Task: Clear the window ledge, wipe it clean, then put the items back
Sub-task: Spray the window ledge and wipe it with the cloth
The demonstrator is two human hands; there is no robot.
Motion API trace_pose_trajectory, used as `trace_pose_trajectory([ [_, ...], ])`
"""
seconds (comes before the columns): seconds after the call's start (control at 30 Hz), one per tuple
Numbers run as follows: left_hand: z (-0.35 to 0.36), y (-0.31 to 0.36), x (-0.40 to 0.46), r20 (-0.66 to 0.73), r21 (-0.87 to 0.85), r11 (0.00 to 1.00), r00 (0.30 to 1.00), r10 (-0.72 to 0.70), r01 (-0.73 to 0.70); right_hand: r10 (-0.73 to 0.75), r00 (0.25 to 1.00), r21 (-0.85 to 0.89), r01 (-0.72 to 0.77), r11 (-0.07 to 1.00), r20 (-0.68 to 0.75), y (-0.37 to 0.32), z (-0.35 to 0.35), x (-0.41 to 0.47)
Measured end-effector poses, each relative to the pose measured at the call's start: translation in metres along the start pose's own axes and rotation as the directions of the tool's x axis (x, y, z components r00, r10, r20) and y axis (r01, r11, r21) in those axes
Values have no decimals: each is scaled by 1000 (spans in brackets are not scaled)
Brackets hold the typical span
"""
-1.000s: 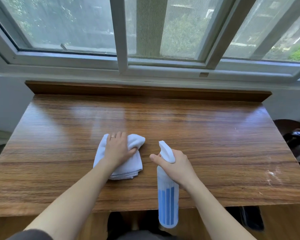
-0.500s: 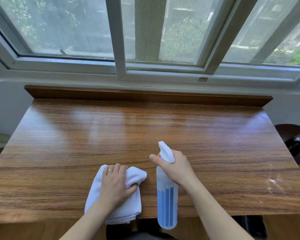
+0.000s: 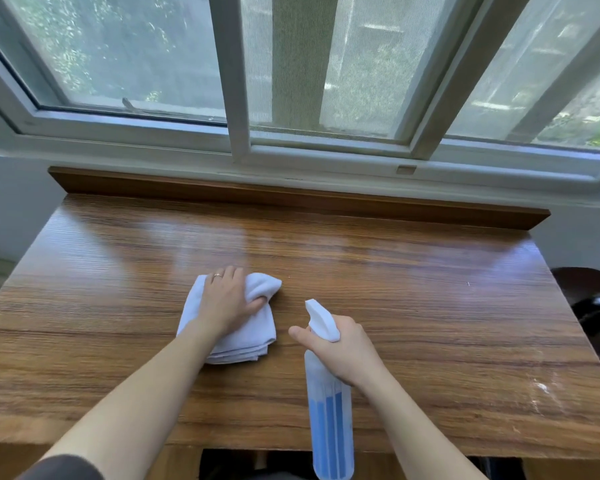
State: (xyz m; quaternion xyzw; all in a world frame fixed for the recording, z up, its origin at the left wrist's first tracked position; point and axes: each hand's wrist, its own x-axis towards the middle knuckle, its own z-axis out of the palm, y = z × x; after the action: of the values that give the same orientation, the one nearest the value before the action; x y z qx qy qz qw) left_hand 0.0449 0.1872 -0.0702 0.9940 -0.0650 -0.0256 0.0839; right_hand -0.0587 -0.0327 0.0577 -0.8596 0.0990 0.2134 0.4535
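The left hand [image 3: 226, 303] has pushed the white cloth [image 3: 238, 323] back up the wooden ledge [image 3: 430, 306], away from the near edge it reached half a second ago, roughly to where it lay a second ago (one stroke out and back). The cloth's near edge no longer overhangs the front; it lies wholly on the wood now.

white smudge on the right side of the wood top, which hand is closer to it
Right. The right hand, gripping the spray bottle, is nearer the smudge; the left hand presses the cloth farther left.
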Motion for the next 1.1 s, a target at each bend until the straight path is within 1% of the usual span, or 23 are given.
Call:
trace_pose_trajectory([
  [0.13,2,0,-8,-35,-31,999,999,-27,26,0,1000,1,0,1000,27,4,-4,0],
  [0.3,5,-7,-25,-128,-48,999,992,-5,-1,17,999,0,-17,1000,45,10,-9,3],
  [0.47,6,-6,-29,-148,-44,999,988,-35,29,10,998,8,-10,1000,57,8,-10,9],
  [0.6,8,-7,-26,-147,-30,999,989,-28,23,22,999,-3,-22,1000,27,2,-9,13],
  [0.7,9,-7,-23,-162,-16,1000,987,-16,14,47,999,32,-47,998,10,-2,-8,21],
  [0.83,11,-5,-16,-191,16,1000,982,12,-9,46,999,32,-46,998,16,-10,-11,29],
  [0.93,13,-3,-4,-211,1,1000,978,8,-8,49,999,38,-49,998,-2,-15,-14,37],
  [1.07,15,5,22,-207,2,996,974,92,-93,76,996,56,-73,996,-54,-20,-19,49],
  [1.1,15,7,31,-203,-2,995,975,95,-97,78,995,59,-74,995,-64,-21,-20,52],
])
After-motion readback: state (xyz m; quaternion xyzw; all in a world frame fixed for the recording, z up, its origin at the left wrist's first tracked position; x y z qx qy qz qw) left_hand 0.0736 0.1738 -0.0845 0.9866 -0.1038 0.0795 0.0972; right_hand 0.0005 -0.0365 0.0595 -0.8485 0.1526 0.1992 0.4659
